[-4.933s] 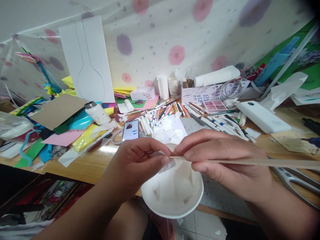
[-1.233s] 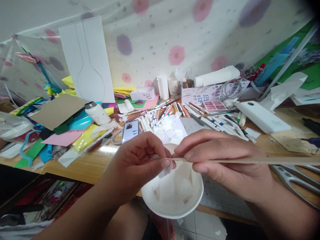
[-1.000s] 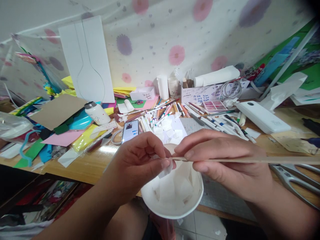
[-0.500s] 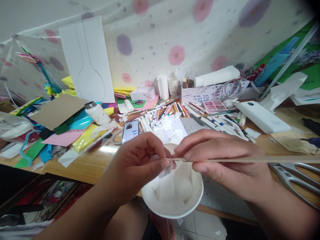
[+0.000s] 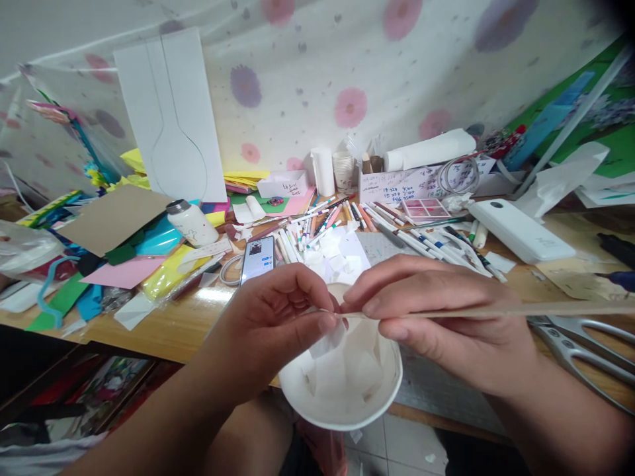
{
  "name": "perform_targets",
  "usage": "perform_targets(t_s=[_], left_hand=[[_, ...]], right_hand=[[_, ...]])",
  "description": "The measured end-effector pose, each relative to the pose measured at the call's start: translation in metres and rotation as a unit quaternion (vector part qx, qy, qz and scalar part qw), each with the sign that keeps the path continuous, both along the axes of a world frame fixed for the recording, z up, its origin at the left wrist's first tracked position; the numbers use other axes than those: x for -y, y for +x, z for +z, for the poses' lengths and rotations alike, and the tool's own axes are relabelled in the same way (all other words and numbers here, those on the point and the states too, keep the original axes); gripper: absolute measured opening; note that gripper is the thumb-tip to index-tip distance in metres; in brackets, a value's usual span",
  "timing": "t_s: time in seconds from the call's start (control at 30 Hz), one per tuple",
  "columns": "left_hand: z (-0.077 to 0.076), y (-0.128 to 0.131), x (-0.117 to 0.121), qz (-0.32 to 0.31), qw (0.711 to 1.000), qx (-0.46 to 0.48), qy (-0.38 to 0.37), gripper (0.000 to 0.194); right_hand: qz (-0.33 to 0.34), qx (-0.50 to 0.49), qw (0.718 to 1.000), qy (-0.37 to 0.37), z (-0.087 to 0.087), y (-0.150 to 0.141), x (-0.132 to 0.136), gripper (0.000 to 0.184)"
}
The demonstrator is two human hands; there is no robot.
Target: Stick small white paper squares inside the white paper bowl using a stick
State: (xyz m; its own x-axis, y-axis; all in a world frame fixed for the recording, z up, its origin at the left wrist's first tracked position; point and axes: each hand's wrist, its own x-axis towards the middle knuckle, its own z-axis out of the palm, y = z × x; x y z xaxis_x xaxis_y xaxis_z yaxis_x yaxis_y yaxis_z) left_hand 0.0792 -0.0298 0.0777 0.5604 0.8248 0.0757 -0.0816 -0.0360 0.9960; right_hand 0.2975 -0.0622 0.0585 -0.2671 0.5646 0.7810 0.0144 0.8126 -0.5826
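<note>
Between my two hands runs a long thin beige strip [image 5: 560, 309], seen edge-on and reaching off to the right; its material is hard to tell. My right hand [image 5: 441, 307] pinches it between thumb and fingers. My left hand [image 5: 282, 324] grips the strip's left end, its thumb and fingertips pressed together, with a small piece of white paper [image 5: 330, 338] hanging below the thumb. Underneath both hands is a white paper bucket [image 5: 342, 420], open at the top, with pale pieces inside. The hands partly cover its far rim.
Scissors [image 5: 578, 350] lie at the right under my wrist. Behind my hands are a phone [image 5: 257, 260], scattered markers [image 5: 417, 241], paper scraps [image 5: 342, 254] and a white power bank [image 5: 522, 230]. A white bottle [image 5: 192, 223] leans among coloured sheets at the left.
The strip's right end has tilted up slightly. The white paper under my left thumb shows a little more. Both hands keep nearly the same place and grip.
</note>
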Motion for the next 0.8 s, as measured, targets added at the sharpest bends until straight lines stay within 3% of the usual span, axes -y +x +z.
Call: perform_targets(t_s=[0.17, 0.37, 0.6, 0.8], left_hand=[[0.0006, -0.0022, 0.0, -0.016, 1.0, 0.002, 0.005, 0.019], [-0.0011, -0.0038, -0.0027, -0.028, 0.997, -0.021, 0.07, 0.012], [-0.0005, -0.0024, -0.0046, -0.006, 0.984, -0.055, 0.167, 0.012], [0.0001, -0.0008, -0.0024, 0.02, 0.978, -0.064, 0.197, 0.013]], right_hand=[[-0.007, 0.002, 1.0, -0.015, 0.0014, 0.0004, 0.0001, 0.007], [-0.013, -0.013, 1.0, -0.023, 0.0011, -0.0003, -0.0002, 0.009], [-0.013, -0.021, 0.999, -0.03, 0.0002, -0.0019, -0.0001, 0.008], [-0.012, -0.024, 0.999, -0.037, -0.0007, -0.0029, -0.0003, 0.009]])
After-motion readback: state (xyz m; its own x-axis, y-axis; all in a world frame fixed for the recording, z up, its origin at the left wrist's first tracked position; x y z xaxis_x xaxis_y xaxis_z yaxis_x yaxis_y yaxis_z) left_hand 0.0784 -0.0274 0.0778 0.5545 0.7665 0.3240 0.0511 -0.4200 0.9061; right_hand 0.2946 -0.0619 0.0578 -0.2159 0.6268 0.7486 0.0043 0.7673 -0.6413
